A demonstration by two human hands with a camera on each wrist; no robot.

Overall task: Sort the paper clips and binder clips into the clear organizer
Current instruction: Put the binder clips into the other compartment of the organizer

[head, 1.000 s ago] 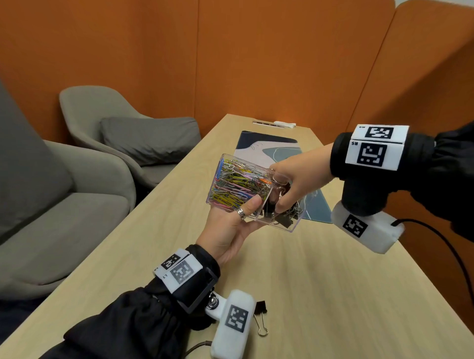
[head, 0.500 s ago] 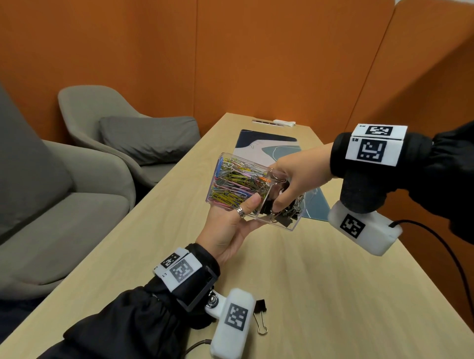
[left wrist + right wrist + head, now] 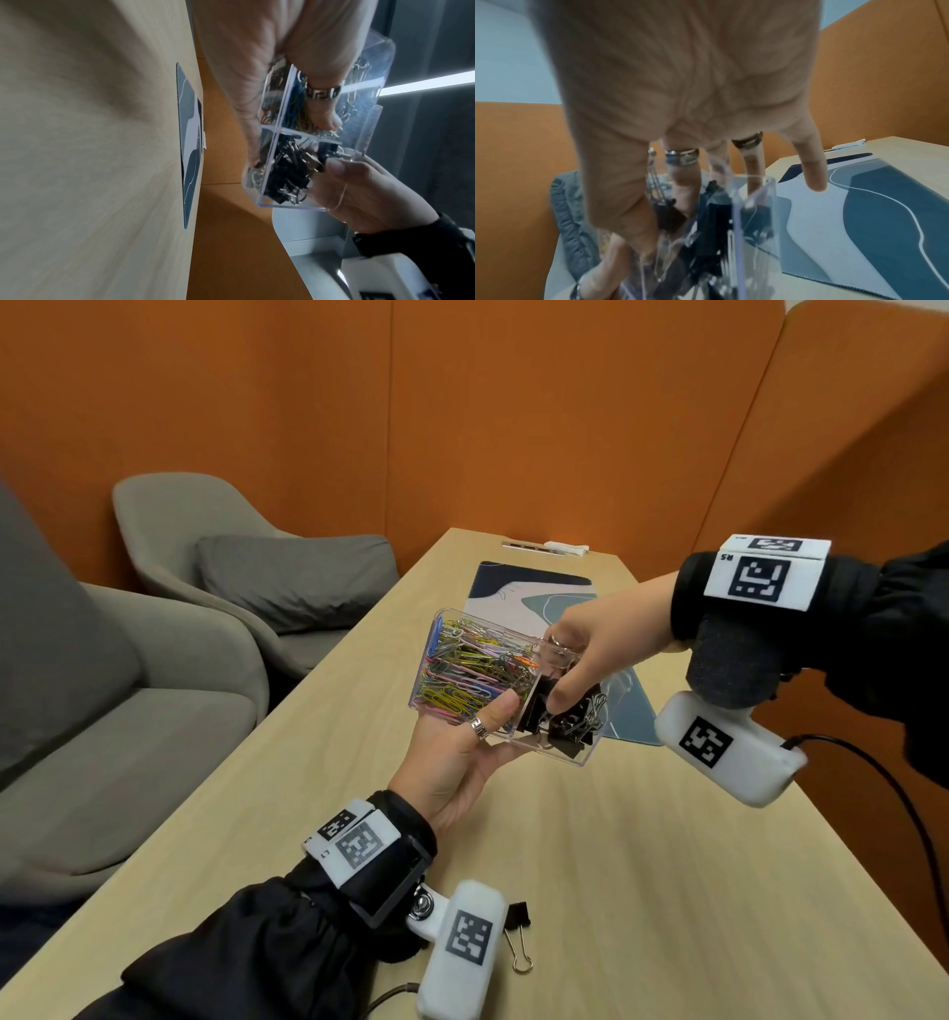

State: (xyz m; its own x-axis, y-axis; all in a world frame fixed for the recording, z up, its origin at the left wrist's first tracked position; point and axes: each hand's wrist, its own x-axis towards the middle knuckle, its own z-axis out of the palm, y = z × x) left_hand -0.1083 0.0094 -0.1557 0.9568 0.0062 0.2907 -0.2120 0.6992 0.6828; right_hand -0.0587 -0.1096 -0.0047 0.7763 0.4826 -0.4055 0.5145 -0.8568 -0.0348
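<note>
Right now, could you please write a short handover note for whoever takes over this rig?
Left hand grips the clear organizer, held tilted above the table.
Right hand reaches its fingers into the binder clips compartment; whether it pinches one is unclear.
Done: coloured paper clips fill the other compartment; black binder clips are piled in theirs.
Left: one loose binder clip lies on the table by the left wrist.

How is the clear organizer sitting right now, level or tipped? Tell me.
Tipped. The left hand holds the clear organizer above the table, its open top slanted toward the right hand.
</note>
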